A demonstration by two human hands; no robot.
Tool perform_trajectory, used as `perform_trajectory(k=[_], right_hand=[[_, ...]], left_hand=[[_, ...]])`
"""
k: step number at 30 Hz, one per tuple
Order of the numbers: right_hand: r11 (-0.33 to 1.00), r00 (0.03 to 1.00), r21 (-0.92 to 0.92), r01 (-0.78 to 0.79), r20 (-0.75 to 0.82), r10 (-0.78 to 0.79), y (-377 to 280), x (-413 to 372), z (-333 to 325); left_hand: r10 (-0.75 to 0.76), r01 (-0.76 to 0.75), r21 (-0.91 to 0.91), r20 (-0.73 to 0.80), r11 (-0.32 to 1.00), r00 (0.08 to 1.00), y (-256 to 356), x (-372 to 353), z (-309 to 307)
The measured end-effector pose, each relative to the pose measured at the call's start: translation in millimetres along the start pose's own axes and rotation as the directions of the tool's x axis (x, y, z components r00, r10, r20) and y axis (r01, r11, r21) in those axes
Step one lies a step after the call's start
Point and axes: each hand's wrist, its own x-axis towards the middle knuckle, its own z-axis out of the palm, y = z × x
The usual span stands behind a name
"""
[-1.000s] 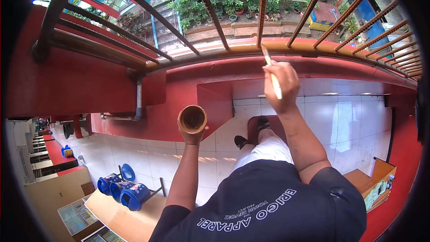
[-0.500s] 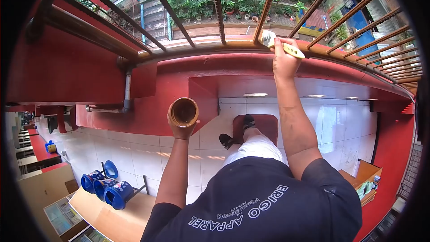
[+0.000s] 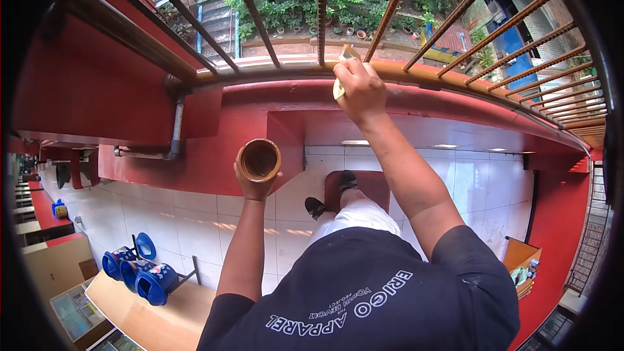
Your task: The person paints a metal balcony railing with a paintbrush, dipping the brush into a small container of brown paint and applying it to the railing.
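Note:
My left hand (image 3: 257, 185) is wrapped round a round brown container (image 3: 259, 160), held over the red ledge with its open top facing the camera. Dark brown contents show inside. In my right hand (image 3: 364, 88) is a paintbrush (image 3: 338, 90) with a pale yellow handle. The brush head points up and away, near the brown lower rail (image 3: 416, 76) of the railing, between two upright bars. Whether the bristles touch the metal cannot be made out.
Ridged metal bars (image 3: 322, 13) rise along the far side, with potted plants beyond. A grey pipe (image 3: 177, 127) runs at the left. Blue bins (image 3: 156, 284) stand by a wooden tabletop (image 3: 146, 309) at lower left. An open wooden box (image 3: 520, 257) is at the right.
My right hand has moved left along the rail with the paintbrush and turned it more upright. My left hand still holds the container. The view has shifted slightly.

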Motion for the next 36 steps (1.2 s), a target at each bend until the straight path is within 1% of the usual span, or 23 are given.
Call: perform_trajectory(k=[3,4,8,9,11,13,15,17,18,19,20,21,22,23,25,27,28,30,32,33,34,35,36], right_hand=[[0.997,0.995,-0.039,-0.064,0.076,0.066,-12,-12,-9],[0.999,0.998,-0.019,-0.048,0.033,0.049,-12,-18,-9],[0.995,0.996,0.047,-0.082,0.020,0.081,-20,-44,-30],[0.992,0.997,0.104,-0.078,-0.020,0.081,-18,-50,-34],[0.984,0.988,0.138,-0.113,-0.089,0.126,-14,-60,-48],[0.986,0.952,0.106,-0.128,-0.265,0.152,-3,-72,-50],[0.977,0.903,0.090,-0.195,-0.372,0.214,9,-83,-34],[0.964,0.910,0.158,-0.212,-0.327,0.254,-3,-79,-11],[0.968,0.931,0.184,-0.173,-0.288,0.222,-18,-76,8],[0.962,0.937,0.246,-0.120,-0.291,0.192,-40,-71,31],[0.929,0.957,0.361,-0.086,-0.228,0.177,-59,-67,49],[0.876,0.958,0.481,-0.038,-0.233,0.169,-76,-59,65],[0.848,0.955,0.530,0.005,-0.255,0.153,-91,-48,71],[0.839,0.953,0.543,0.014,-0.260,0.153,-94,-49,84],[0.849,0.937,0.523,-0.082,-0.249,0.244,-72,-54,78],[0.923,0.907,0.364,-0.125,-0.335,0.255,-40,-60,42],[0.946,0.866,0.243,-0.215,-0.401,0.300,-14,-81,24],[0.948,0.840,0.124,-0.293,-0.441,0.317,-8,-92,11],[0.947,0.853,0.132,-0.292,-0.412,0.320,-30,-90,29],[0.952,0.873,0.211,-0.222,-0.392,0.291,-51,-84,50],[0.942,0.908,0.288,-0.171,-0.326,0.264,-75,-74,66],[0.910,0.931,0.402,-0.103,-0.282,0.230,-94,-64,84],[0.868,0.944,0.491,-0.079,-0.243,0.223,-112,-52,90]], left_hand=[[-0.039,0.040,-0.047,0.024,0.998,0.999,-3,-3,0],[-0.037,0.038,-0.040,0.019,0.999,0.999,-5,-4,1],[-0.036,0.036,-0.022,0.019,0.999,0.999,-4,-2,0],[-0.038,0.038,-0.021,0.027,0.999,0.999,-2,-2,-1],[-0.046,0.047,-0.038,0.008,0.998,0.999,0,-3,1],[-0.054,0.054,-0.051,-0.001,0.997,0.999,0,-2,1],[-0.065,0.065,-0.060,0.008,0.996,0.998,0,-3,1],[-0.052,0.053,-0.046,0.029,0.998,0.998,0,-4,-1],[-0.039,0.041,-0.039,0.041,0.998,0.998,-1,-3,-2],[-0.053,0.056,-0.046,0.064,0.997,0.997,-2,-4,-3],[-0.066,0.071,-0.052,0.086,0.996,0.994,-3,-5,-4],[-0.079,0.086,-0.059,0.105,0.995,0.991,-4,-5,-5],[-0.071,0.077,-0.064,0.100,0.995,0.992,-6,-5,-3],[-0.062,0.068,-0.067,0.096,0.995,0.993,-8,-5,-2],[-0.048,0.055,-0.082,0.093,0.995,0.995,-10,-8,-4],[-0.044,0.053,-0.115,0.073,0.992,0.996,-4,-6,-3],[-0.021,0.026,-0.088,0.062,0.996,0.998,-4,-6,-3],[-0.010,0.017,-0.082,0.082,0.997,0.997,-6,-7,-4],[0.022,-0.017,-0.067,0.077,0.998,0.997,-3,-3,-4],[0.009,-0.002,-0.075,0.082,0.997,0.997,-2,-5,-5],[0.000,0.008,-0.083,0.090,0.997,0.996,-1,-6,-5],[-0.003,0.012,-0.091,0.094,0.996,0.996,-1,-3,-5],[0.011,-0.003,-0.089,0.087,0.996,0.996,0,1,-4]])
